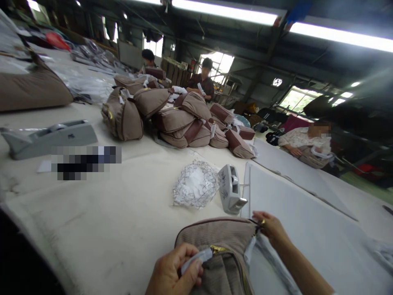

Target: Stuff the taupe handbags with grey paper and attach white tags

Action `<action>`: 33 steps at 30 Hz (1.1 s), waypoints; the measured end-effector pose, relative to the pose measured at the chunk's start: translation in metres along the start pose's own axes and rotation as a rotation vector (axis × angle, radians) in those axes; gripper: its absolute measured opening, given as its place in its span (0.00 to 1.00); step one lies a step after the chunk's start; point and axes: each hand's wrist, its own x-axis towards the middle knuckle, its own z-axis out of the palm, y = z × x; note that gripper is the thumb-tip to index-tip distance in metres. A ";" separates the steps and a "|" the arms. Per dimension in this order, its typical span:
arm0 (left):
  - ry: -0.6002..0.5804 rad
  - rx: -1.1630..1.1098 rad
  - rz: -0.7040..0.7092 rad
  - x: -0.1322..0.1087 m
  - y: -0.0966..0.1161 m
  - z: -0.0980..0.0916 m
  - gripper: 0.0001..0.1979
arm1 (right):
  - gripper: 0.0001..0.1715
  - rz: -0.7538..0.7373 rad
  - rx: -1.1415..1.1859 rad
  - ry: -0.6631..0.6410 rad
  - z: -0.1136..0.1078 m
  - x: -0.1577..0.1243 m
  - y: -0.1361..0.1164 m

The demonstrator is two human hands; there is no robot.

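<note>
A brown ribbed bag (pixel 221 235) with gold zips lies at the bottom centre, its lower part cut off by the frame. My left hand (pixel 181 268) pinches a whitish wrapped zip pull (pixel 198 259) over the front pocket, close to the gold slider. At the bag's top right corner, my right hand (pixel 270 227) has its fingers closed around the dark edge or strap end; what exactly it grips is too small to tell. A plastic-wrapped strap (pixel 274 262) hangs below my right wrist.
A tape dispenser (pixel 230 190) stands beyond the bag, beside a clear bag of white paper pieces (pixel 196 184). A larger grey dispenser (pixel 52 137) is at left. Brown bags (pixel 181 119) are piled behind. Several people are farther back.
</note>
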 end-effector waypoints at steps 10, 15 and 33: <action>0.265 0.548 0.759 -0.014 -0.004 0.015 0.07 | 0.22 -0.024 -0.075 -0.761 0.017 -0.144 -0.057; 0.419 0.700 0.957 -0.015 -0.003 0.021 0.09 | 0.22 0.072 -0.177 -0.870 0.048 -0.164 -0.056; 0.494 0.826 1.107 -0.013 -0.002 0.020 0.09 | 0.13 0.265 -0.471 -0.638 0.067 -0.170 -0.054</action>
